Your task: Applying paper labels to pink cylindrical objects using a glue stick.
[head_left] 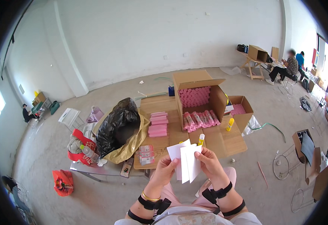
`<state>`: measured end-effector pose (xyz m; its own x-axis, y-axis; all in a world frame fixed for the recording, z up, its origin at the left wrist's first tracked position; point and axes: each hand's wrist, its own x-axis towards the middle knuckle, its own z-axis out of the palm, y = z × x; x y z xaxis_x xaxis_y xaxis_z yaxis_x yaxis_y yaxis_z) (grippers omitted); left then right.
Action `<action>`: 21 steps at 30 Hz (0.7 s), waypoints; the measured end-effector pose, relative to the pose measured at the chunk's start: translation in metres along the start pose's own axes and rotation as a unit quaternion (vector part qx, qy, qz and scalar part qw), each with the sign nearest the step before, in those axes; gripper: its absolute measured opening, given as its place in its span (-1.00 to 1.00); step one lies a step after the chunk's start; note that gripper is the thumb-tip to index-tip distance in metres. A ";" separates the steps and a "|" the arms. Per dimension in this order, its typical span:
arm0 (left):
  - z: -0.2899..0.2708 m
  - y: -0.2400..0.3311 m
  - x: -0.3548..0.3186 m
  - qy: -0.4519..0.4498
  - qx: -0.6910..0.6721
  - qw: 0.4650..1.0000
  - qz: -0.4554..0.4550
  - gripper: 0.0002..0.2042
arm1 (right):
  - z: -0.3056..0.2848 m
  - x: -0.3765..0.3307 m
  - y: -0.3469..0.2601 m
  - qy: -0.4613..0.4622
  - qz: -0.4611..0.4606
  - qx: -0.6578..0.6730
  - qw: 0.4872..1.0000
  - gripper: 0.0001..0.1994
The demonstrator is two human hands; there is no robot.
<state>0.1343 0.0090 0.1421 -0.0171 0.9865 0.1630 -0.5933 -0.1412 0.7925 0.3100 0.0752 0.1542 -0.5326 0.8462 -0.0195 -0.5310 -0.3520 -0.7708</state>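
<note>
White paper slips (pixel 186 160), fanned, pinched in left hand (pixel 165 169) and right hand (pixel 209 162) above bench's near edge (pixel 194 148); sorting step, next needs one slip separated.

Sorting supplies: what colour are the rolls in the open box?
Pink rolls in the cardboard box, in the head view.

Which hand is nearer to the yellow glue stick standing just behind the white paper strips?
Right. The right hand is just below the yellow glue stick, holding the white paper strips. The left hand is lower and further left.
</note>
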 end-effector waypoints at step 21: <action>0.016 0.020 0.003 0.101 0.383 0.909 0.131 -0.71 | 0.011 -0.012 -0.021 0.135 -0.244 -0.429 0.859 -0.90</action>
<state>0.1352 0.0082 0.1677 -0.2702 0.8948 0.3553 0.1861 -0.3136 0.9311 0.3207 0.0679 0.1773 -0.1502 0.9119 0.3819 0.0950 0.3978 -0.9125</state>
